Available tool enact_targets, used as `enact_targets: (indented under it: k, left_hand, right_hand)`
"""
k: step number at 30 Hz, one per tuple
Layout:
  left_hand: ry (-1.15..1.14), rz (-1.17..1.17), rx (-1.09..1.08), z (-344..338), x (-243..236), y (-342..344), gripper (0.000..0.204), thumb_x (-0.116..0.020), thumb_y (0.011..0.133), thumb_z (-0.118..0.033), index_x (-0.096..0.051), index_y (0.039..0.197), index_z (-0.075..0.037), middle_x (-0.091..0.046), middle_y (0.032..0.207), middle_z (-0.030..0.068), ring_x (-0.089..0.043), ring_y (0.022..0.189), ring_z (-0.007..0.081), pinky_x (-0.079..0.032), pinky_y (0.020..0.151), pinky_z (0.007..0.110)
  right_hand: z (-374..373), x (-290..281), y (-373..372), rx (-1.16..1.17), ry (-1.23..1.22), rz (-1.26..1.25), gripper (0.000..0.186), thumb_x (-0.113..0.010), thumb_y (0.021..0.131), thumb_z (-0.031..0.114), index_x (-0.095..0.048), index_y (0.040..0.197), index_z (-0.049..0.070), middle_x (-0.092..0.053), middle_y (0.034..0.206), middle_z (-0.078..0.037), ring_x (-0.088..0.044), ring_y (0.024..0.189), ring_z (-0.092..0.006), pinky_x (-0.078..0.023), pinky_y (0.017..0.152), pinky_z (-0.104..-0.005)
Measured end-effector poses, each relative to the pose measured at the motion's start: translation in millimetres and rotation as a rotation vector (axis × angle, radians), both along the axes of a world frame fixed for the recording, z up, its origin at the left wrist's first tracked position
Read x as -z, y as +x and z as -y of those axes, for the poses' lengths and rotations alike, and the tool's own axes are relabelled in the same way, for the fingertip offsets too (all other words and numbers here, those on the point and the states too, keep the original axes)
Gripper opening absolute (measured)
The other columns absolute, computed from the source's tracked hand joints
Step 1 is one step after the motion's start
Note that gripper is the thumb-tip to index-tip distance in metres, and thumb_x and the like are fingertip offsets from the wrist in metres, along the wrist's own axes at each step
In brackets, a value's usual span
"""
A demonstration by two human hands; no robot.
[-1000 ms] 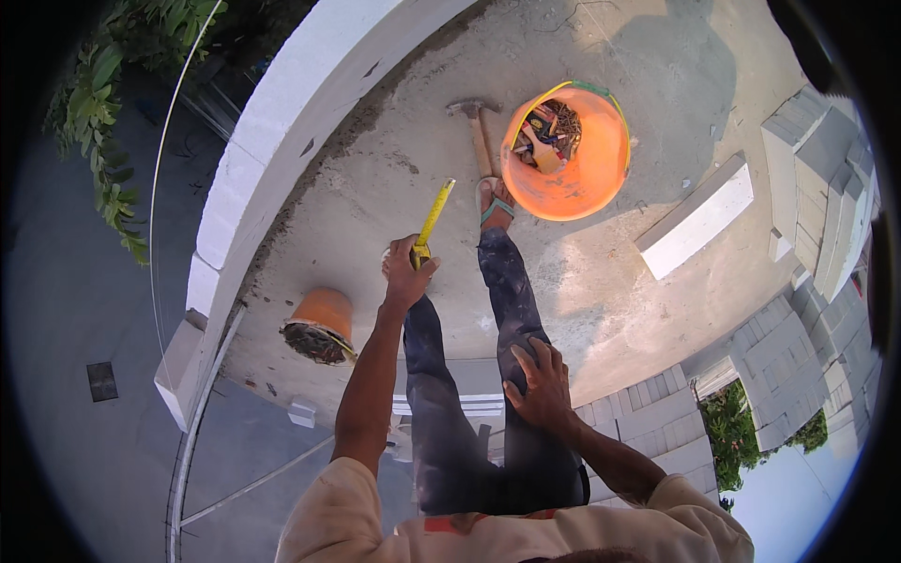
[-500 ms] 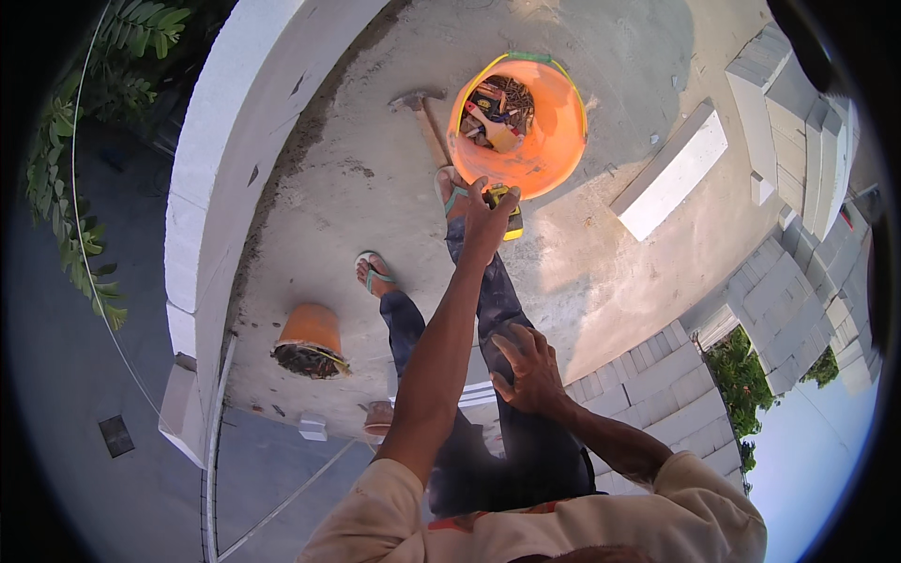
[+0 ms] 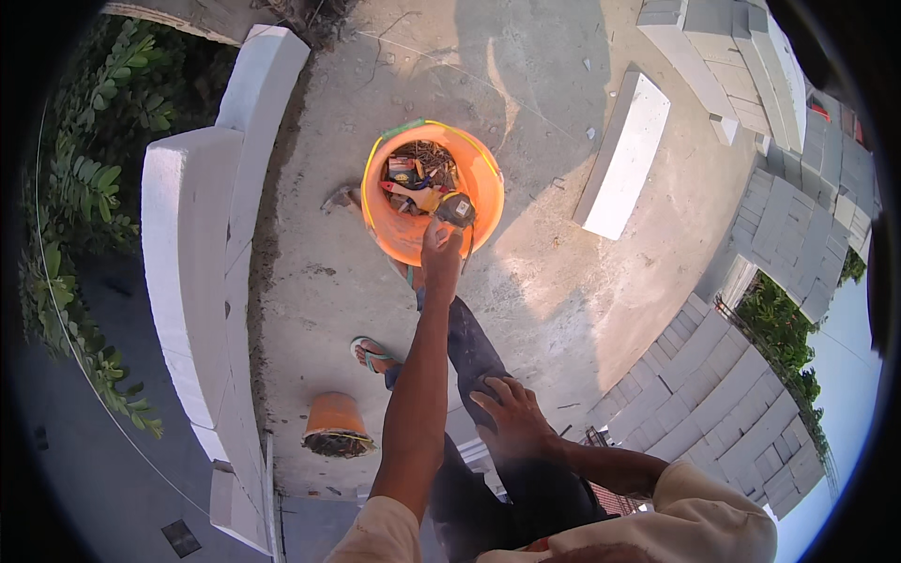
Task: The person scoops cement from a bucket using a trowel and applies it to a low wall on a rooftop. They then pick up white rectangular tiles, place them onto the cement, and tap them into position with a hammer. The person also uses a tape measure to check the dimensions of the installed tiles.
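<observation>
My left hand (image 3: pixel 439 246) reaches over the near rim of a large orange bucket (image 3: pixel 479 164), fingers at the lower side of a tape measure (image 3: pixel 455 208) with a dangling strap. Under it are a brush (image 3: pixel 422 199) with a pale handle, many nails (image 3: pixel 432 155) and small items. My right hand (image 3: pixel 511 418) rests open on my dark-trousered leg, fingers spread. A hammer (image 3: pixel 340 199) lies on the concrete left of the bucket, partly hidden behind it.
A low white block wall (image 3: pixel 192 272) runs along the left edge, with plants and a drop beyond. A smaller orange bucket (image 3: pixel 333 418) stands near it. A loose white block (image 3: pixel 619 155) lies right of the large bucket; stacked grey-white blocks (image 3: pixel 713 394) line the right.
My left hand has moved forward to the large bucket with the tape measure; its extended yellow blade no longer shows. The view has shifted. My right hand remains on my leg.
</observation>
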State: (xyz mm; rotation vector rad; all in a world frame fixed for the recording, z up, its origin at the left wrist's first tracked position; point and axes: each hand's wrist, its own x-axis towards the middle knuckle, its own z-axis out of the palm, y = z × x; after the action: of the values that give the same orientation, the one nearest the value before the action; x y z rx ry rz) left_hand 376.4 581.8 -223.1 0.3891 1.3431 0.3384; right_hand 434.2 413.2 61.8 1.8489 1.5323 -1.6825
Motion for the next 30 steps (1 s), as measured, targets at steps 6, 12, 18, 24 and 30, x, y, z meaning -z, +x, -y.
enact_targets:
  k: [6, 12, 18, 24, 30]
  left_hand:
    - [0.033, -0.158, 0.523, 85, -109, -72, 0.061, -0.065, 0.097, -0.029, -0.057, 0.143, 0.01, -0.07, 0.134, 0.0252, -0.068, 0.125, 0.0321, -0.051, 0.108, 0.038]
    - [0.069, -0.307, 1.029, 128, -230, -210, 0.062, -0.071, 0.093, -0.031, -0.061, 0.139, 0.009, -0.069, 0.134, 0.0284, -0.067, 0.127, 0.034, -0.051, 0.107, 0.041]
    - [0.12, -0.482, 1.313, 144, -258, -339, 0.072, -0.07, 0.093, -0.052, -0.061, 0.143, -0.002, -0.068, 0.135, 0.0237, -0.065, 0.126, 0.0402, -0.051, 0.109, 0.049]
    - [-0.19, -0.418, 1.276, 131, -367, -273, 0.077, -0.065, 0.097, -0.06, -0.054, 0.15, -0.006, -0.065, 0.137, 0.0166, -0.062, 0.128, 0.0389, -0.05, 0.109, 0.057]
    - [0.031, 0.093, 1.499, 161, -395, -217, 0.068, -0.066, 0.1, -0.051, -0.053, 0.15, -0.006, -0.065, 0.137, 0.0151, -0.061, 0.13, 0.0356, -0.052, 0.105, 0.057]
  right_hand:
    - [15, -15, 5, 0.101, 0.051, 0.043, 0.064, -0.075, 0.089, 0.04, -0.057, 0.144, 0.014, -0.046, 0.152, -0.019, -0.048, 0.137, -0.0443, -0.048, 0.104, -0.0646]
    - [69, -21, -14, 0.127, 0.139, 0.114, 0.065, -0.075, 0.089, 0.045, -0.056, 0.146, 0.02, -0.046, 0.154, -0.018, -0.05, 0.135, -0.0478, -0.051, 0.1, -0.0652]
    - [109, -48, -11, -0.056, -0.088, -0.056, 0.076, -0.07, 0.093, 0.052, -0.047, 0.16, 0.024, -0.042, 0.164, -0.019, -0.038, 0.152, -0.0418, -0.042, 0.115, -0.06]
    - [214, -93, 16, 0.351, 0.083, -0.287, 0.06, -0.067, 0.097, 0.051, -0.064, 0.147, 0.019, -0.057, 0.154, -0.018, -0.049, 0.145, -0.0361, -0.037, 0.122, -0.0472]
    - [280, -143, 58, 0.598, 0.204, -0.139, 0.048, -0.062, 0.102, 0.045, -0.07, 0.141, 0.019, -0.066, 0.146, -0.011, -0.057, 0.138, -0.0335, -0.043, 0.118, -0.0432]
